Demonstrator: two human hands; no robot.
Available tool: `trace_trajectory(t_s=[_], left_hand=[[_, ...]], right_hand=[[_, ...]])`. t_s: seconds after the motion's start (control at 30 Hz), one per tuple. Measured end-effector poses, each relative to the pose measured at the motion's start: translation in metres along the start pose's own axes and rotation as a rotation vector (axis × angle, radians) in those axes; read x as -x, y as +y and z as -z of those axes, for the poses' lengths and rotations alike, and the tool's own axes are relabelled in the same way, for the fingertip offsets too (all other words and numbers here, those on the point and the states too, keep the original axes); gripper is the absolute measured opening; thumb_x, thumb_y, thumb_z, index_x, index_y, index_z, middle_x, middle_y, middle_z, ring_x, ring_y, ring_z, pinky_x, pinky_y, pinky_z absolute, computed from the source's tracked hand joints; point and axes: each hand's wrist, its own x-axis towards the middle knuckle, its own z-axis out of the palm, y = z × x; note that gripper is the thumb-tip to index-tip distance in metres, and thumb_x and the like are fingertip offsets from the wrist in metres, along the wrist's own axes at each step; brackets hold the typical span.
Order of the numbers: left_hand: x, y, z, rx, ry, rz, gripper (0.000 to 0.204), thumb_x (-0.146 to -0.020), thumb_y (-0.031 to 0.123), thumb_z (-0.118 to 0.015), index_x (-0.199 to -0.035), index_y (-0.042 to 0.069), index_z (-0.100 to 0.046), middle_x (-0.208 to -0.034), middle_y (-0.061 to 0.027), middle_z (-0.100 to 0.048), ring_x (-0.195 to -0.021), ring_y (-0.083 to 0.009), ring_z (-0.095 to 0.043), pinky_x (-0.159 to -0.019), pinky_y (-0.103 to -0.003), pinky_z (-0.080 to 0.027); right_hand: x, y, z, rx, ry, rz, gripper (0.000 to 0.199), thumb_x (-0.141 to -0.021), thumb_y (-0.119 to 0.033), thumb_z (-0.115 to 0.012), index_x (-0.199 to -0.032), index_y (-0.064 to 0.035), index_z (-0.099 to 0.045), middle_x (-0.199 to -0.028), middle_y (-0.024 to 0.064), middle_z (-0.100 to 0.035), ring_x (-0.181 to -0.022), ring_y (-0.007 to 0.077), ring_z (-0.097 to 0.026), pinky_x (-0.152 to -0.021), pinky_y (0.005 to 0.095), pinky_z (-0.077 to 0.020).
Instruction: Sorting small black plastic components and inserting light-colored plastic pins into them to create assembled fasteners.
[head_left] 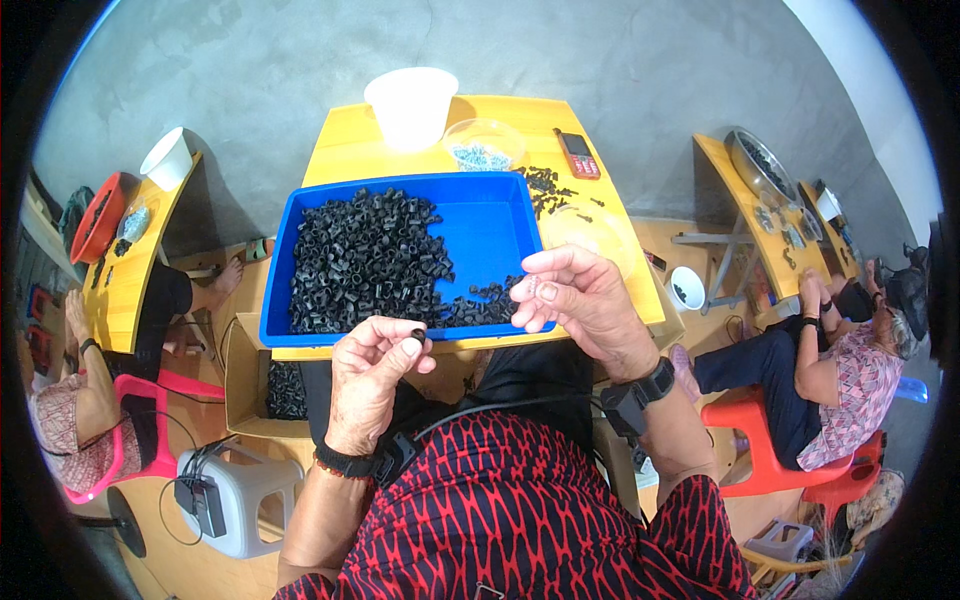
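My left hand (378, 372) pinches a small black ring-like plastic part (418, 335) between thumb and fingertips, just in front of the tray's near edge. To its right, my right hand (580, 305) is raised over the tray's near right corner with thumb and fingertips closed together. What they hold, if anything, is too small to name. Both hands are by a blue tray (490, 215) on a yellow table (345, 130). A large heap of black plastic parts (365, 260) fills the tray's left side, and a smaller pile lies near its front right.
Behind the tray stand a white tub (411, 105) and a clear bowl (484, 150) of small bluish pieces. A red phone (578, 155) lies near loose black pieces (545, 188). Below left is a cardboard box (245, 375). Other people sit at tables on both sides.
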Motion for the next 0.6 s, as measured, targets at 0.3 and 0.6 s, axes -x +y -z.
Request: trace_trajectory(t_s=[0.3,0.6], left_hand=[[-0.001,-0.001,-0.001,-0.007,0.000,-0.005,0.013,-0.091,0.004,-0.068,-0.103,0.000,-0.066,-0.091,-0.0103,-0.069,-0.075,-0.0163,-0.067,-0.072,-0.029,-0.057],[-0.001,-0.002,-0.001,-0.001,0.002,0.007,0.013,-0.092,0.006,-0.068,-0.102,-0.001,-0.066,-0.091,-0.0103,-0.069,-0.074,-0.0165,-0.066,-0.071,-0.029,-0.057]], right_hand=[[0.000,0.004,-0.005,-0.083,-0.035,-0.011,0.019,-0.094,-0.002,-0.063,-0.113,0.0014,-0.062,-0.100,0.0194,-0.071,-0.083,0.0262,-0.073,-0.071,0.0346,-0.0627],[0.001,0.008,-0.017,-0.038,-0.073,-0.020,0.019,-0.095,-0.001,-0.061,-0.114,0.0011,-0.062,-0.099,0.0178,-0.071,-0.083,0.0250,-0.073,-0.070,0.0332,-0.0620]])
